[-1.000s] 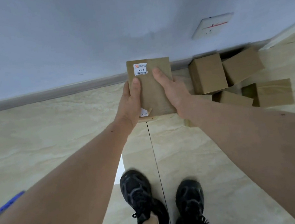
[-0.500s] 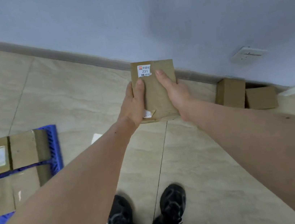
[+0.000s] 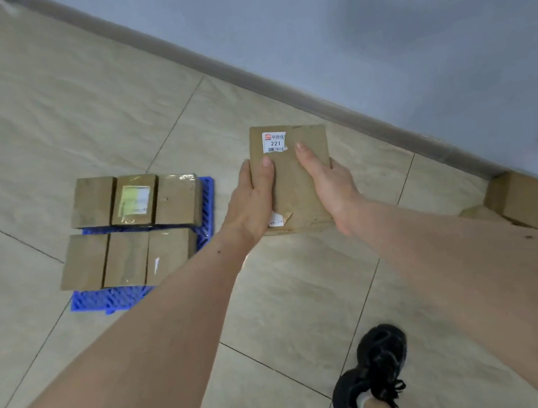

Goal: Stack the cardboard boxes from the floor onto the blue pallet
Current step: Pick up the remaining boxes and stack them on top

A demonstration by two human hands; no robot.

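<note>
Tiled floor (image 3: 38,98) carries the pallet (image 3: 115,298) at centre left, so left hand (image 3: 250,203) and right hand (image 3: 326,182) grip the box (image 3: 295,179) to carry it there.

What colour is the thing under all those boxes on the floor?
The pallet under the stacked boxes is bright blue, seen in the head view.

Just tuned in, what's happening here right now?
A person holds a cardboard box labelled 221 with both hands, left hand and right hand, above the floor. The blue pallet to the left already carries six boxes in two rows. More boxes lie by the wall.
</note>
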